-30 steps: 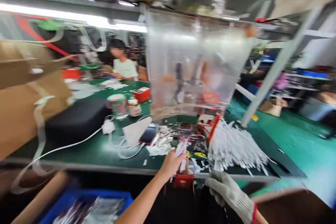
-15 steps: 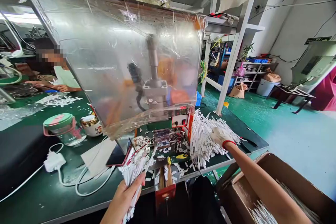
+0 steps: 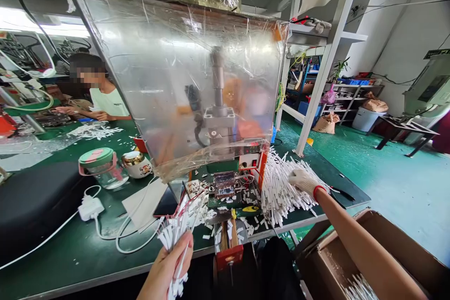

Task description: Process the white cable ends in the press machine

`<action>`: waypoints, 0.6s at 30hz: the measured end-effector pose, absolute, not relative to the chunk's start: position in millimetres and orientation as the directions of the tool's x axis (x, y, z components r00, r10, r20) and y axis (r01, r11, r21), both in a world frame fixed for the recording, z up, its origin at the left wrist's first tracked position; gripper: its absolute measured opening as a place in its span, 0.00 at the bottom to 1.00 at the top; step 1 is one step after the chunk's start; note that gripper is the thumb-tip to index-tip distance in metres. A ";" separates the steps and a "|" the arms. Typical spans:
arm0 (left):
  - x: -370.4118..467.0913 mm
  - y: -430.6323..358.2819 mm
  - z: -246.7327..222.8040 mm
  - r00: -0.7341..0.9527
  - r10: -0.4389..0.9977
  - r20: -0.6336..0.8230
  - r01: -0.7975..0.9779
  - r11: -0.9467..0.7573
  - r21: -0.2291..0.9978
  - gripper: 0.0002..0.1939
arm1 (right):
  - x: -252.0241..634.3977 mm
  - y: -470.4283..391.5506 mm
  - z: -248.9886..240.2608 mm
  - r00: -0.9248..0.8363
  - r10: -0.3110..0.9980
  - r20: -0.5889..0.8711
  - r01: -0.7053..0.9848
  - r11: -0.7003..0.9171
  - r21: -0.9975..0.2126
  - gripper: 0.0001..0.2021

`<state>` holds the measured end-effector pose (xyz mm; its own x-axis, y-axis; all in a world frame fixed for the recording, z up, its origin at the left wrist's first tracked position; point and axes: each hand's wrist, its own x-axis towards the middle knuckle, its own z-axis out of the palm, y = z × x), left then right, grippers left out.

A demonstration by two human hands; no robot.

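My bare left hand [image 3: 171,262] is closed around a bundle of thin white strips [image 3: 176,232], whose upper ends fan out above the fist near the table's front edge. Over a large pile of similar white strips [image 3: 277,187], my right hand [image 3: 303,180], in a white knitted glove with a red cuff, rests with its fingers stretched out leftward. Between the hands stands a press with a small metal fixture [image 3: 225,184] at its base. White scraps lie around it. In front sits a tool with a yellow-and-green handle [image 3: 248,211].
A clouded plastic guard [image 3: 197,79] encloses the press. Left on the green table are a jar [image 3: 101,168], a mug [image 3: 137,165], a white charger [image 3: 90,207] and a black cushion-like object [image 3: 38,206]. An open cardboard box [image 3: 330,253] stands lower right. Another person [image 3: 105,98] sits across the table.
The camera view has turned slightly left, so the scene sits further right. The bundle in my left hand leans a little lower. My right hand remains on the pile.
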<state>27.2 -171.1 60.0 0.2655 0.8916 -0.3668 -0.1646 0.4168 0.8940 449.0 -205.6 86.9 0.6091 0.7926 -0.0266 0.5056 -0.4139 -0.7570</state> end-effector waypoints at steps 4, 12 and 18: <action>19.8 -170.2 50.1 0.313 0.900 -0.302 -0.109 0.349 0.931 0.26 | 437.1 -219.2 89.8 0.550 0.832 -0.068 0.439 -0.358 -0.824 0.18; 22.6 -168.4 50.2 0.358 0.887 -0.291 -0.271 0.397 0.877 0.22 | 314.6 -229.8 62.8 0.028 0.960 -0.280 -0.037 -0.279 -0.960 0.26; 16.3 -172.2 45.9 0.323 0.889 -0.325 -0.331 0.428 0.841 0.24 | 250.8 -180.2 43.4 0.091 0.938 -0.334 -0.102 -0.325 -0.940 0.23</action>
<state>16.3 -172.2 45.9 0.3234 0.8888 -0.3248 -0.3314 0.4279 0.8409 250.8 -180.2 43.4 0.0907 0.9381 -0.3344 -0.1022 -0.3252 -0.9401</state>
